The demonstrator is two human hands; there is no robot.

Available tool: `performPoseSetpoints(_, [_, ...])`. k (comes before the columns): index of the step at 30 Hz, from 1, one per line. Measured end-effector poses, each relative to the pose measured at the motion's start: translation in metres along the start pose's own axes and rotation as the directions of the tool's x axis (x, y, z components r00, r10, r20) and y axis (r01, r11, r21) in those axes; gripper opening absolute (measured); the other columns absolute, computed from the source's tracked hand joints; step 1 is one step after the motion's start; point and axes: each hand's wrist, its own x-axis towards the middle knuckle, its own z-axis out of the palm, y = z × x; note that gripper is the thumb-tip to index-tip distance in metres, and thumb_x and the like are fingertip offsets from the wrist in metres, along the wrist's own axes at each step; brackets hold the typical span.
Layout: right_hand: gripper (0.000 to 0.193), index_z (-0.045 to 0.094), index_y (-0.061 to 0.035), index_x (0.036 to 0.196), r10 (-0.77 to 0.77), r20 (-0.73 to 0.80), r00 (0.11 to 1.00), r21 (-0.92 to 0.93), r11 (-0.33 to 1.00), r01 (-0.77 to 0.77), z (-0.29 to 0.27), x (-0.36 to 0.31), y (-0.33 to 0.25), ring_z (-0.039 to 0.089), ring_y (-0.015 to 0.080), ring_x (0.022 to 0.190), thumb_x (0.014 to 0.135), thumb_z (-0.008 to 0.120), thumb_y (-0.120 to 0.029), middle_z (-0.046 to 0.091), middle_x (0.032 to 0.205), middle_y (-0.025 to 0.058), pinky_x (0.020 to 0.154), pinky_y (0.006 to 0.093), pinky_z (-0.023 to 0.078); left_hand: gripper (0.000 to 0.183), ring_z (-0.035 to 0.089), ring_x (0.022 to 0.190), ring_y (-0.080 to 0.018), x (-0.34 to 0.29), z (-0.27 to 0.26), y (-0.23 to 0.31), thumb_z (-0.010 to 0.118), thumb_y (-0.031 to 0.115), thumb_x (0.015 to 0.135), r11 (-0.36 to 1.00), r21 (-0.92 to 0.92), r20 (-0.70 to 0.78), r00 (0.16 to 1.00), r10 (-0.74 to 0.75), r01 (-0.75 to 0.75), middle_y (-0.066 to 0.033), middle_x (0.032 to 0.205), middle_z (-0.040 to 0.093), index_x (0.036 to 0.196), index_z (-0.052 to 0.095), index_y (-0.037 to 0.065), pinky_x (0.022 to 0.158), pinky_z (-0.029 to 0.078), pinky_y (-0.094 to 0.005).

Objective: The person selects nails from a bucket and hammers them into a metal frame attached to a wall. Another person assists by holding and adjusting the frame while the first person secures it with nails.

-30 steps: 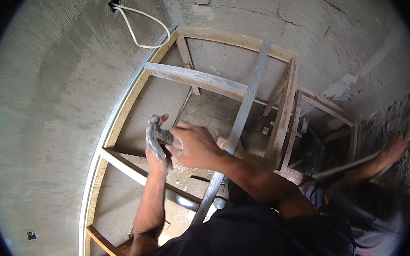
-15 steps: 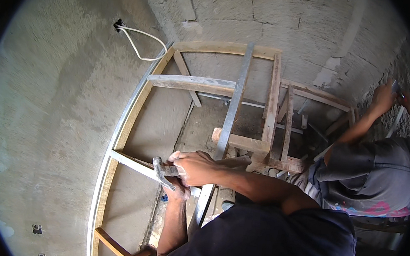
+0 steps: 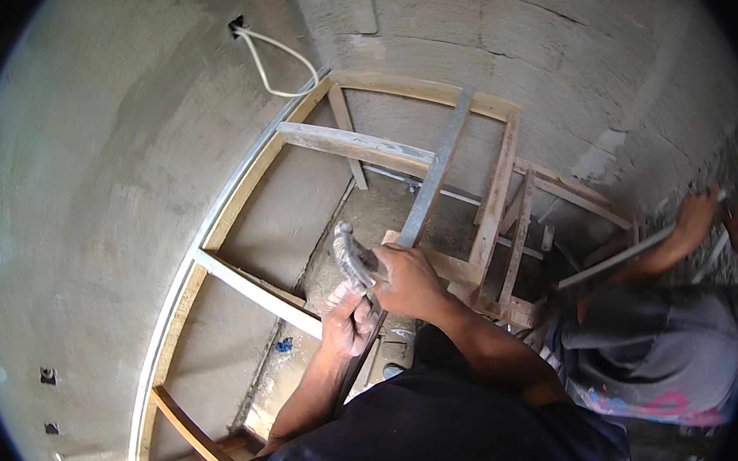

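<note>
My right hand [image 3: 410, 280] is closed around the handle of a hammer [image 3: 351, 257], whose worn grey metal head points up and away from me. Just below that head, my left hand [image 3: 350, 320] is closed with its fingers pinched together and dusted white. Whatever it may hold is too small to make out. Both hands are over the long metal-faced bar [image 3: 437, 171] that runs along the timber frame [image 3: 239, 206]. A crosspiece with a pale metal face [image 3: 262, 298] ends close to my left hand.
At the right another person [image 3: 653, 343] works at the rough wall with raised hands. A white cable loop [image 3: 265, 63] hangs from a wall hole at the far left. A smaller timber frame [image 3: 519, 235] adjoins on the right. A curved brown wooden piece [image 3: 192, 430] lies near left.
Both hands and the hammer have moved right, from over the crosspiece to the long bar. The hammer head has lifted off my left hand. The view has shifted slightly.
</note>
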Motion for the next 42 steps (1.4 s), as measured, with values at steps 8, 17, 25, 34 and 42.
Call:
performPoseSetpoints(8, [0.019, 0.07, -0.0016, 0.099, 0.002, 0.02, 1.0, 0.276, 0.961, -0.008, -0.033, 0.064, 0.049, 0.064, 0.0183, 0.068, 0.098, 0.074, -0.02, 0.065, 0.072, 0.0065, 0.064, 0.0373, 0.051, 0.012, 0.048, 0.054, -0.0062, 0.09, 0.028, 0.004, 0.073, 0.006, 0.098, 0.905, 0.286, -0.027, 0.941, 0.337, -0.315, -0.0003, 0.075, 0.064, 0.108, 0.074, 0.0, 0.049, 0.036, -0.0225])
performPoseSetpoints(17, [0.019, 0.072, -0.0027, 0.102, 0.201, 0.114, 0.973, 0.463, 0.856, -0.231, -0.09, 0.126, 0.094, 0.056, 0.0079, 0.062, 0.1, 0.071, -0.022, 0.06, 0.072, -0.0033, 0.057, 0.0274, 0.045, 0.011, 0.046, 0.05, -0.0077, 0.205, 0.058, 0.005, 0.071, 0.013, 0.1, 0.966, 0.115, -0.024, 0.972, 0.236, -0.231, -0.0024, 0.075, 0.064, 0.104, 0.07, 0.002, 0.046, 0.034, -0.0234])
performPoseSetpoints(25, [0.027, 0.07, -0.0067, 0.105, 0.287, -0.321, 0.903, 0.69, 0.724, 0.015, -0.247, 0.167, 0.09, 0.059, 0.0107, 0.063, 0.106, 0.065, -0.033, 0.064, 0.079, 0.0034, 0.055, 0.0277, 0.049, 0.016, 0.055, 0.066, -0.0062, 0.345, 0.023, 0.035, 0.072, 0.02, 0.1, 0.448, 0.845, 0.096, 0.906, 0.412, -0.293, 0.0026, 0.081, 0.067, 0.098, 0.076, 0.004, 0.061, 0.044, -0.0244])
performPoseSetpoints(34, [0.025, 0.052, -0.0062, 0.131, 0.263, -0.589, 0.764, 0.761, 0.497, 0.416, -0.188, 0.15, 0.139, 0.052, 0.0143, 0.056, 0.11, 0.056, -0.019, 0.052, 0.073, 0.0034, 0.054, 0.0347, 0.049, 0.019, 0.063, 0.086, -0.012, 0.414, 0.014, 0.017, 0.072, 0.019, 0.1, 0.253, 0.946, 0.173, 0.975, 0.138, -0.203, -0.0032, 0.09, 0.073, 0.099, 0.077, 0.001, 0.082, 0.051, -0.0313])
performPoseSetpoints(42, [0.035, 0.061, -0.0019, 0.128, 0.39, -0.188, 0.901, 0.387, 0.873, -0.297, -0.18, 0.141, 0.171, 0.058, 0.0108, 0.053, 0.102, 0.07, -0.023, 0.061, 0.073, 0.0001, 0.054, 0.0282, 0.049, 0.019, 0.067, 0.091, -0.0186, 0.418, -0.003, 0.007, 0.073, 0.019, 0.099, 0.173, 0.949, 0.231, 0.956, 0.18, -0.262, -0.0097, 0.093, 0.071, 0.102, 0.076, 0.001, 0.087, 0.051, -0.0335])
